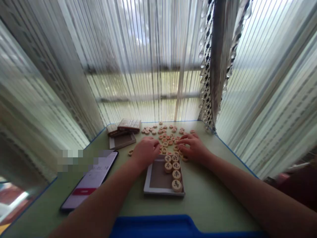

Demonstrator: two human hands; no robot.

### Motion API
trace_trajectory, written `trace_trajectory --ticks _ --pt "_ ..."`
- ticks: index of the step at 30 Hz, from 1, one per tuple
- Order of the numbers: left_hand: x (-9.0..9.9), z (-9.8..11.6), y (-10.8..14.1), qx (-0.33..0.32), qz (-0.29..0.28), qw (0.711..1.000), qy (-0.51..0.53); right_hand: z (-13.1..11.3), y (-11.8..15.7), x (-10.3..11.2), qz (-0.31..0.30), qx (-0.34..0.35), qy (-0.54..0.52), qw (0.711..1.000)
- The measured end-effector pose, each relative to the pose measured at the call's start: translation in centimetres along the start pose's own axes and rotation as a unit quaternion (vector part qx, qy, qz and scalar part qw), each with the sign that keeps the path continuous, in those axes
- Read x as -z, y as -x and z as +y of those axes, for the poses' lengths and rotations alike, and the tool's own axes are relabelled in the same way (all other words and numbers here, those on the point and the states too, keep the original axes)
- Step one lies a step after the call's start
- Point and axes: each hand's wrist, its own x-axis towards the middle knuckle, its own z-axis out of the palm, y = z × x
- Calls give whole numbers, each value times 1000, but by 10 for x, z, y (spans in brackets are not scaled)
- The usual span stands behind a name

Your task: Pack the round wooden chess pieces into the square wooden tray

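Note:
A shallow open box [160, 191] lies in front of me, with several round wooden Chinese chess pieces [176, 185] in its right part. They are marked with dark characters and form a right-hand column and a short second column at the far end. Beyond it, many loose Chinese chess pieces [165, 144] are scattered on the table. My left hand [146, 150] is over the box's far left corner, fingers curled together; whatever they hold is hidden. At the right edge of the loose pieces, my right hand [194, 147] has its fingers spread, with the fingertips among them.
A phone [92, 180] with a lit screen lies on the green table [210, 198] at left. Behind it are an open box part [122, 140] and a stacked flat box [129, 125]. A blue tray edge [153, 226] is nearest me. Striped curtains [148, 66] hang beyond the table.

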Motion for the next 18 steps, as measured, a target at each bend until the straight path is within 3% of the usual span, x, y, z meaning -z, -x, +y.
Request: trace_trajectory --ticks 4,7,18 --pt "3 9 3 -74 26 994 71 -4 2 -2 -31 -3 -27 999" --pt "2 17 5 -108 27 987 114 -6 1 -3 -17 -15 -22 1000" --pt "-6 30 3 -114 -3 985 132 -6 0 -5 -18 -31 -3 999"
